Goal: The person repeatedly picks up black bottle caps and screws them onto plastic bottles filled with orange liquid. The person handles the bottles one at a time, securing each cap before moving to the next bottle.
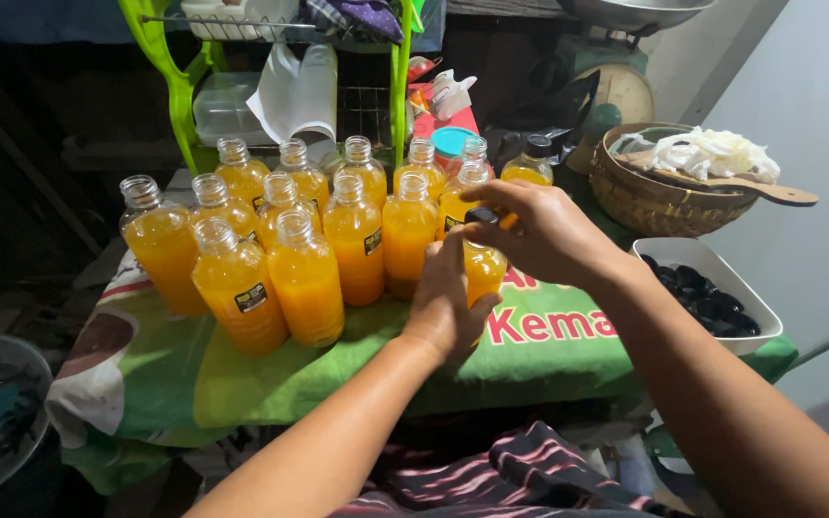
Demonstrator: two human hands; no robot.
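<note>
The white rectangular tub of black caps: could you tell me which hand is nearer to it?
Right. The right hand is just left of the white tub; the left hand lies farther left.

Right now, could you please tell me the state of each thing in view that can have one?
Left hand: gripping the bottle.
Right hand: fingers on the black cap.
Held bottle: full of orange juice, upright.
Black cap: on the bottle mouth; tightness unclear.
Other bottles: filled, upright, uncapped.
White tray: holds loose black caps.
Woven basket: holds white material and a wooden spoon.
</note>
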